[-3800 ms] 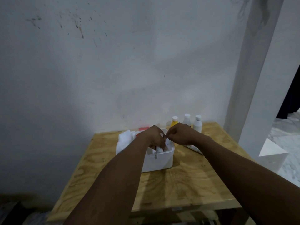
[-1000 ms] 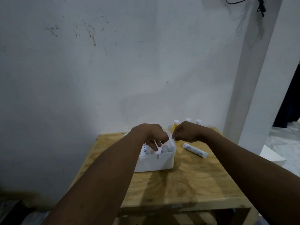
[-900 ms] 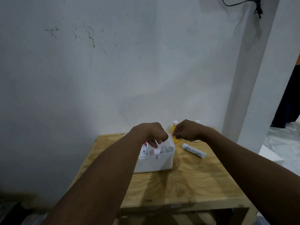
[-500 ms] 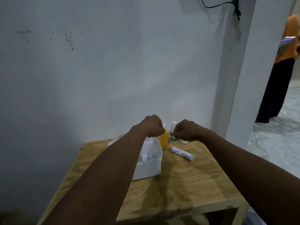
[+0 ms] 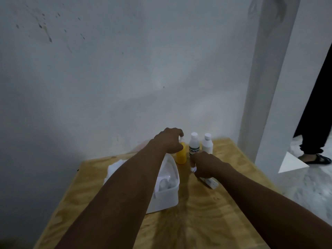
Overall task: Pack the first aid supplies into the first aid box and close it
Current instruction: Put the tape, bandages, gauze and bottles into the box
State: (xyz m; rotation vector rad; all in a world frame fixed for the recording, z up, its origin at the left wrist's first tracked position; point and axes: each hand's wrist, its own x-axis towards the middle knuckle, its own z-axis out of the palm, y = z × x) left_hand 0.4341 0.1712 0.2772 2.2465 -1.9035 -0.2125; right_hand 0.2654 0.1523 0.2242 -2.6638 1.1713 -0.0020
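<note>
Left hand point(image 5: 170, 141) now gripping yellow bottle point(image 5: 180, 155), right hand point(image 5: 204, 165) on roll point(image 5: 209, 182)

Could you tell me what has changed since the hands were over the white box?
The left hand left the white plastic box and closed on the yellow bottle; the right hand dropped onto the white tube. Both white bottles stayed put.

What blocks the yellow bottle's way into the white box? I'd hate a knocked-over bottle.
Nothing visible does. The yellow bottle, under the left hand, stands right beside the open first aid box. The other two bottles stand on its far side, away from the box.
</note>
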